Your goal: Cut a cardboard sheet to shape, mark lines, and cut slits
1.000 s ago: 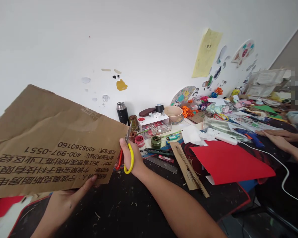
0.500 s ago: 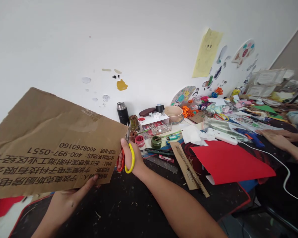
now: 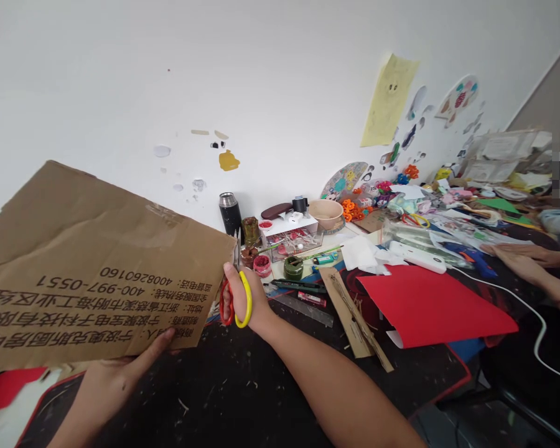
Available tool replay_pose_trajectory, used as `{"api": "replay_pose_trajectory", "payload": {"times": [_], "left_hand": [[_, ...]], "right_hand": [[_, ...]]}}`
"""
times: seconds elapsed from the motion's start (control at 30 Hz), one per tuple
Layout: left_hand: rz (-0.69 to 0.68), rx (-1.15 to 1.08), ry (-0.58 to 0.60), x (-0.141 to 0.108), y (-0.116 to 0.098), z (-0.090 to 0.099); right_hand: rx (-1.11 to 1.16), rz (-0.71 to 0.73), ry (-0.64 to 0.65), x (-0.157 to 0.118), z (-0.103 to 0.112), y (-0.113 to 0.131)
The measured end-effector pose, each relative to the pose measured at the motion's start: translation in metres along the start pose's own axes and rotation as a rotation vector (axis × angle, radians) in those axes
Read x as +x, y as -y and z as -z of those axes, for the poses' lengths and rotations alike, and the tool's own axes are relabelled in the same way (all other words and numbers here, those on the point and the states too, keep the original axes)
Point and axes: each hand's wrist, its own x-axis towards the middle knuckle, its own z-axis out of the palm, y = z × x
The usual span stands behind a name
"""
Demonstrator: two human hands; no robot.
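A large sheet of brown cardboard (image 3: 107,249), printed with upside-down black characters, is held up above the desk at the left. My left hand (image 3: 126,373) grips its lower edge, thumb on the printed face and the other fingers hidden behind. My right hand (image 3: 249,295) is closed on a pair of scissors (image 3: 244,300) with one red and one yellow handle loop. The scissor blades point upward along the cardboard's right edge; the sheet partly hides them, so I cannot tell whether they touch it.
The dark desk mat (image 3: 242,398) carries small scraps. Beyond my right hand stand paint jars (image 3: 294,267), a black thermos (image 3: 230,214) and a clear box. Cardboard strips (image 3: 350,317) and red paper (image 3: 438,305) lie to the right. Another person's hands (image 3: 522,258) rest at far right.
The cardboard and my left hand have shifted slightly left. My right hand with the scissors has barely moved, and its grip is the same.
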Motion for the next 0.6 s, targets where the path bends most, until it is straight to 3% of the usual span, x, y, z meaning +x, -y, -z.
{"api": "replay_pose_trajectory", "payload": {"times": [0.2, 0.4, 0.6], "left_hand": [[-0.009, 0.025, 0.004, 0.003, 0.003, 0.005], [0.139, -0.057, -0.001, 0.008, 0.001, 0.015], [0.231, -0.141, -0.053, 0.011, 0.019, 0.022]], "right_hand": [[0.028, 0.006, 0.01, 0.003, 0.001, -0.006], [-0.022, 0.001, -0.001, 0.0, 0.0, -0.004], [0.048, -0.033, 0.003, 0.0, -0.001, 0.002]]}}
